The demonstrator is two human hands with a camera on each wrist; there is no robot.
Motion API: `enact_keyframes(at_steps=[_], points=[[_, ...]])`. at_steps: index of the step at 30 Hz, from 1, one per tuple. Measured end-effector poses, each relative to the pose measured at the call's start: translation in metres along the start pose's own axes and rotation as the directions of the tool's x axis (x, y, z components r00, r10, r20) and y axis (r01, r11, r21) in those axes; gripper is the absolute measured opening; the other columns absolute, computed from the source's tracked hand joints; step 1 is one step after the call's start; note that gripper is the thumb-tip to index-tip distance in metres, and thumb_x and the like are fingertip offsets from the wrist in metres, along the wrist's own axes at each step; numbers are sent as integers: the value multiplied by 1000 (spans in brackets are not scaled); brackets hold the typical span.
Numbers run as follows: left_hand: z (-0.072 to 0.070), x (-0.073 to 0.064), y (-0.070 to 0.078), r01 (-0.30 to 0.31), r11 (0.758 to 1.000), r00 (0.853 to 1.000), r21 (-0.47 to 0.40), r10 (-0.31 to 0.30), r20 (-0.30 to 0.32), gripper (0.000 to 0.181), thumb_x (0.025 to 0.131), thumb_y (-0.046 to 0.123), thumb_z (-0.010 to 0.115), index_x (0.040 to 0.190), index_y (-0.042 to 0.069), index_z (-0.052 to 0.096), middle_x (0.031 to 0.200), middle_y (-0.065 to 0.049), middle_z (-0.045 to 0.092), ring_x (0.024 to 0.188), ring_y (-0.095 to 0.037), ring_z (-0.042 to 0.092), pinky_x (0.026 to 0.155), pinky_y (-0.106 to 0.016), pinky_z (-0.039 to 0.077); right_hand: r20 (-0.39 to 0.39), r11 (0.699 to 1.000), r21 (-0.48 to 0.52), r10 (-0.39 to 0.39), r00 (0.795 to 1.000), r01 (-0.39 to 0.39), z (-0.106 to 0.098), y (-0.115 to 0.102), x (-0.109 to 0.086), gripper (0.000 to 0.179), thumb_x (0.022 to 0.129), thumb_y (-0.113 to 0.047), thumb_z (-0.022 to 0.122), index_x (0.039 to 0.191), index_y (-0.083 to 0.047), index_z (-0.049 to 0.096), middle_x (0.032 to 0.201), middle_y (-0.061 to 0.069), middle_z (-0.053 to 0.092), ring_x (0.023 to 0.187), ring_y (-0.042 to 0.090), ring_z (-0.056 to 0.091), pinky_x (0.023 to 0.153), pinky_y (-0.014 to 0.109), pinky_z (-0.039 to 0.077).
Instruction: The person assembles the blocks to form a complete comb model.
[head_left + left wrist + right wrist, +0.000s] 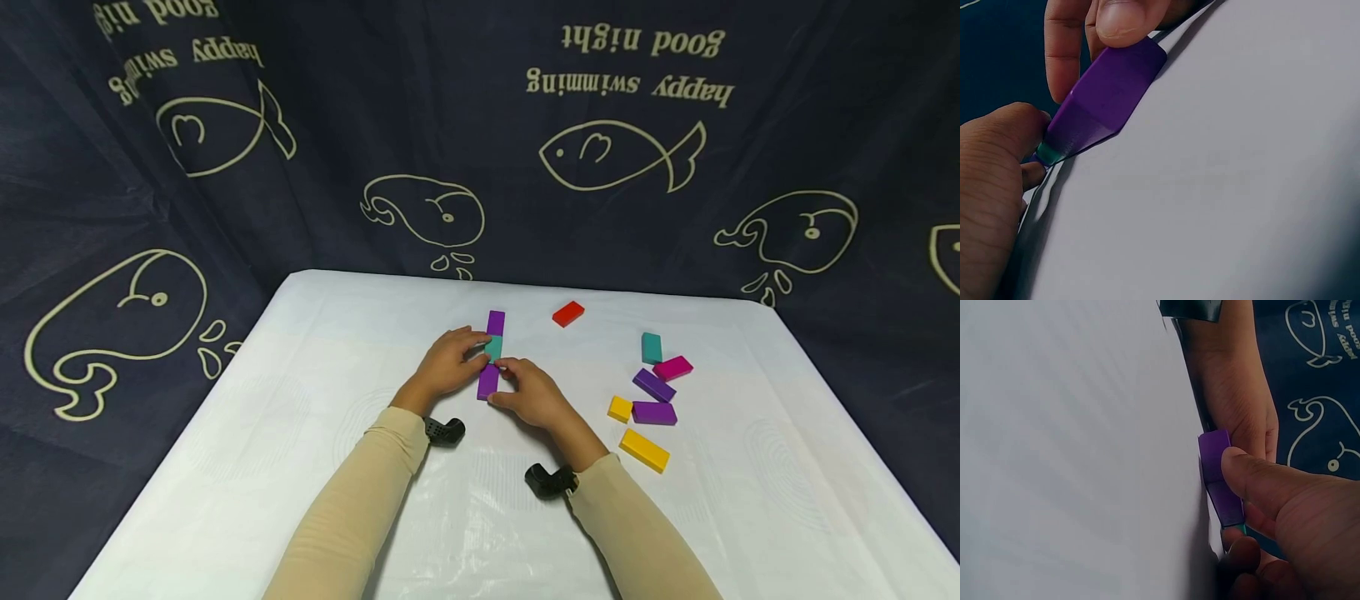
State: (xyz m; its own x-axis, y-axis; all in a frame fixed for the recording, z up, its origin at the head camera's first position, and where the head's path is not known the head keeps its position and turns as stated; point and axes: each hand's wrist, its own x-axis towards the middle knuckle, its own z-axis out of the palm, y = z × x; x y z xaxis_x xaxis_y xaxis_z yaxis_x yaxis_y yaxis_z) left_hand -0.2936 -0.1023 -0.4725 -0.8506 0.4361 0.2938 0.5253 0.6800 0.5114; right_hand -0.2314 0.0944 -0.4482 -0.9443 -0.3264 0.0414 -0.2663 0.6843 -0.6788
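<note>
Mid-table [465, 542], the left hand [447, 361] pinches a teal oblong block [494, 347], the right hand [534, 395] a purple one [487, 382] lying lengthwise near-to-far.

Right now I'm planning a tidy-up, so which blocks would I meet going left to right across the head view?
Purple-and-teal block row, red block, small yellow block, magenta block. Other blocks overlap in left-right position, so I omit them.

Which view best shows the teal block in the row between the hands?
The head view: it shows the teal block from above, its top mostly clear, though the left hand overlaps its edge. Both wrist views show only a sliver of it, beyond the nearer purple block.
</note>
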Motion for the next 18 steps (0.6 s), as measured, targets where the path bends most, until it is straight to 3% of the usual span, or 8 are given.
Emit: enact_keyframes(at_steps=[18], points=[[2,1,-2,29,999,1000,-22,-30,0,42,96,30,59,134,11,63,138,-5,60,139,-29,42,117,-45,25,-11,1000,15,-1,1000,1,0,3,0,56,85,-23,78,135,-6,59,113,9,63,110,27,58,101,46,43]])
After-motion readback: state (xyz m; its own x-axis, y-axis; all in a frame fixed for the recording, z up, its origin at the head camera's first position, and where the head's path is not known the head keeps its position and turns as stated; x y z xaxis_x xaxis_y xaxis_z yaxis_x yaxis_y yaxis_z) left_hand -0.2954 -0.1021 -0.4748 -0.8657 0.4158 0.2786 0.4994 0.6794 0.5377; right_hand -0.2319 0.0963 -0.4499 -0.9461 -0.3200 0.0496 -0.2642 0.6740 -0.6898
